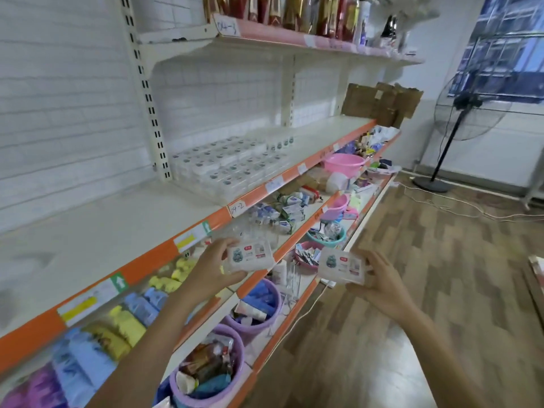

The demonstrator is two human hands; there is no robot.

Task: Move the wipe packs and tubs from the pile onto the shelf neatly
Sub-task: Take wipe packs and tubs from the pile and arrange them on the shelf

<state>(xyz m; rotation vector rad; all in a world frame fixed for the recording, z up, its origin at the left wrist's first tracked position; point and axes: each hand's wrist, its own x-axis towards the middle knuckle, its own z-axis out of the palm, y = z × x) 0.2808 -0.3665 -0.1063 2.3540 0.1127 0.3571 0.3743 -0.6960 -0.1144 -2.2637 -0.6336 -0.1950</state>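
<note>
Holding: one wipe pack in each hand, both lifted in front of the shelving.
Left hand (216,267): fingers curled round the left wipe pack (250,256), label side up, just below the orange lip of the shelf (103,231).
Right hand (379,285): gripping the right wipe pack (343,265) by its end, out over the floor, further from the shelving.
Packed rows (229,166): already lined up on that shelf, up and to the right of both hands.
Long axis: both packs lie roughly crosswise, left to right.
Nearer hand: the left, I reckon; it needs to rise over the lip and travel forward-right to the rows' near edge.
Pile: not in sight.
</note>
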